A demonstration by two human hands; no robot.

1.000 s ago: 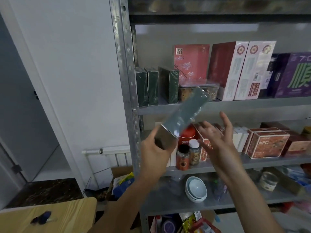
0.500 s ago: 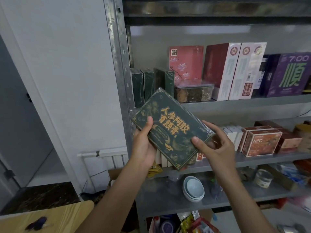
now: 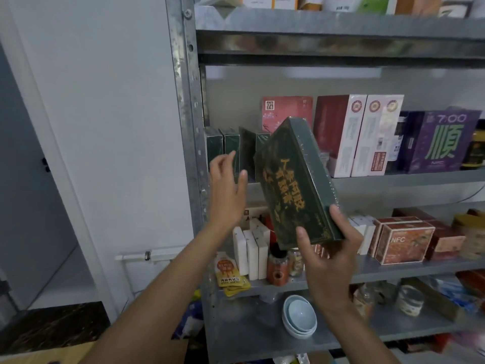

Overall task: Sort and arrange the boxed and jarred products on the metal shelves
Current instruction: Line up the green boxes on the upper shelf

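Observation:
My right hand [image 3: 328, 261] grips the lower end of a dark green box with gold lettering [image 3: 294, 179], tilted upright in front of the metal shelves [image 3: 393, 179]. My left hand [image 3: 227, 187] is raised with fingers spread, just left of the box and apart from it. Behind it, three matching green boxes [image 3: 231, 151] stand on edge at the left end of the middle shelf. A red box [image 3: 286, 111], tall red-and-white boxes [image 3: 354, 135] and a purple box [image 3: 443, 140] fill the same shelf to the right.
The shelf below carries white boxes [image 3: 252, 248], small jars [image 3: 278, 266], yellow sachets [image 3: 228, 274] and orange NFC boxes [image 3: 401, 243]. Stacked pale bowls [image 3: 299, 319] and glass jars [image 3: 409, 300] sit lower down. The steel upright [image 3: 186, 127] and a white wall border the left.
My left hand has let go of the green box and lifted toward the standing green boxes. The right hand now holds the box alone and has turned it more upright and higher.

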